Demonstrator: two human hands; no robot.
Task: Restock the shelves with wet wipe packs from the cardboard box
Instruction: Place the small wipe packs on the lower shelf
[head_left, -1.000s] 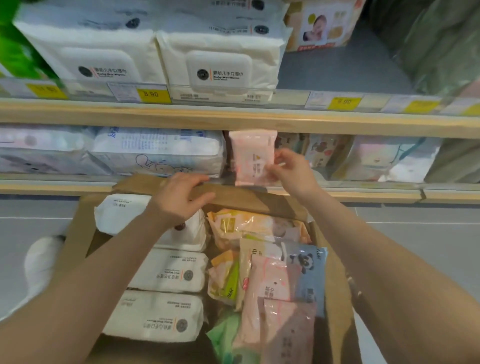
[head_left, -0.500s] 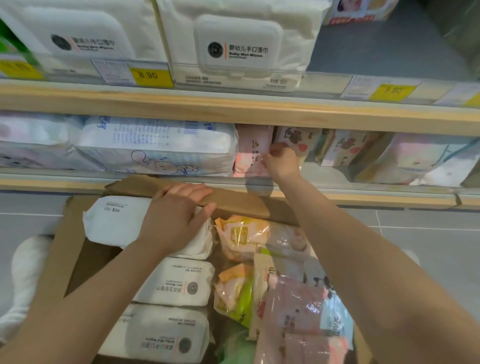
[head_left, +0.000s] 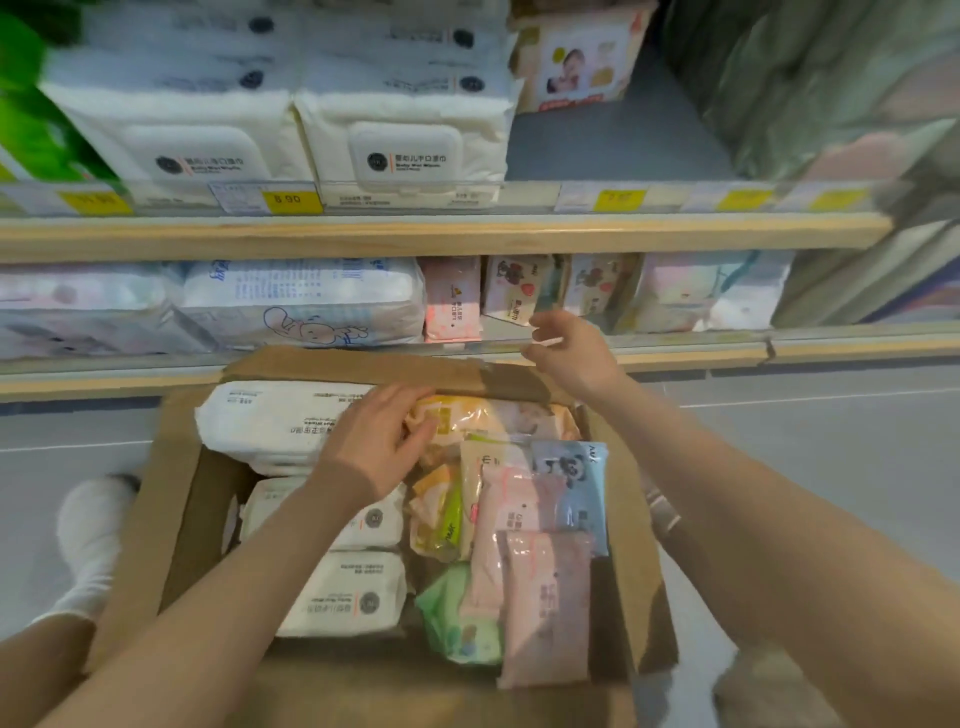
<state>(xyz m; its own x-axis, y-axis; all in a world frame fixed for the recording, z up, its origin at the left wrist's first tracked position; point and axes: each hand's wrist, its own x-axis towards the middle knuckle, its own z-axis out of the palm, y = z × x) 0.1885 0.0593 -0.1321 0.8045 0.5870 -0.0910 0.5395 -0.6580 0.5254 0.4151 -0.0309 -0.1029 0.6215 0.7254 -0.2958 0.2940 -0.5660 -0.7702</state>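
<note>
An open cardboard box (head_left: 171, 499) sits below me, packed with white wipe packs (head_left: 280, 421) on its left and small pink (head_left: 545, 587), yellow (head_left: 478, 415), green and blue packs on its right. My left hand (head_left: 379, 441) rests inside the box, fingers apart, touching the yellow pack and the top white pack. Above the box's far flap my right hand (head_left: 569, 353) hovers with loose fingers, holding nothing. A small pink wipe pack (head_left: 452, 306) stands upright on the lower shelf (head_left: 675, 343), left of my right hand and apart from it.
Large white and blue packs (head_left: 306, 306) fill the lower shelf's left; small cartoon packs (head_left: 514, 291) stand right of the pink one. The upper shelf (head_left: 467, 228) holds big white lidded packs and yellow price tags. Grey floor lies on both sides, with a white shoe (head_left: 93, 535) at left.
My right hand let go of the pink pack on the lower shelf and drew back toward the box. My left hand slid from the box's far flap down onto the packs.
</note>
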